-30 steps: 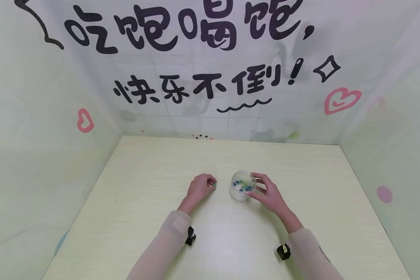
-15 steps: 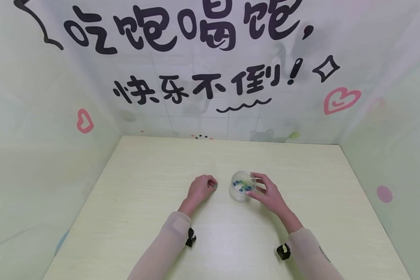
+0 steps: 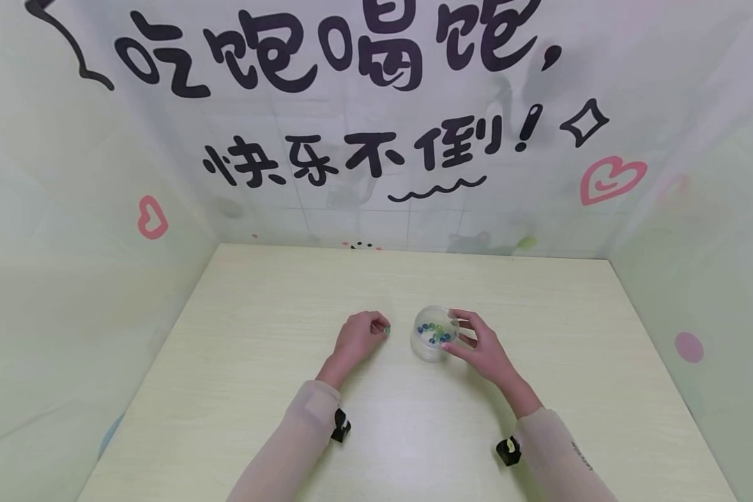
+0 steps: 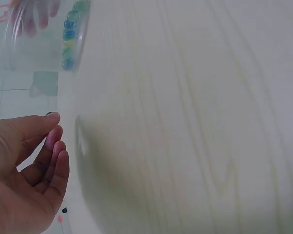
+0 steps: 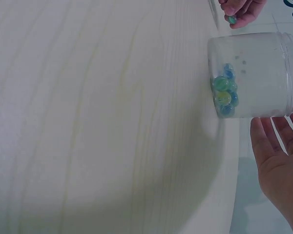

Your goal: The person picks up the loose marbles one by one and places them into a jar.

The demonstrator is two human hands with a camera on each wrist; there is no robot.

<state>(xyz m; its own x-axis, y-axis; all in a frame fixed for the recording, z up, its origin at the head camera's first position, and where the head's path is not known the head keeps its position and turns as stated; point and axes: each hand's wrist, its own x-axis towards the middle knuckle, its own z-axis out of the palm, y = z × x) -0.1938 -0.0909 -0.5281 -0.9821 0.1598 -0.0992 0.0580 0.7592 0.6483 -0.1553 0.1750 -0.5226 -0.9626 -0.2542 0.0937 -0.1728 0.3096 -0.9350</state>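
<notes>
A clear plastic jar [image 3: 425, 353] stands upright on the table, its mouth uncovered. Several blue, green and yellow glass marbles [image 5: 224, 92] lie on its bottom. My right hand [image 3: 486, 353] grips the jar near the rim from the right side, thumb in front and fingers behind. To the left of the jar, my left hand [image 3: 355, 337] pinches one green marble [image 5: 230, 19] between thumb and index finger, low over the table. In the left wrist view the thumb hides most of that marble, and the other fingers are curled below it.
The pale wood-grain table [image 3: 257, 300] reaches back to a white printed curtain [image 3: 351, 216] with black lettering. Similar curtains close in both sides. A small black wrist camera [image 3: 341, 425] sits under the left sleeve, another black camera [image 3: 508, 452] under the right.
My left hand shifts only slightly, dipping and coming back up with the green marble in its fingers. The right hand and the jar stay in place.
</notes>
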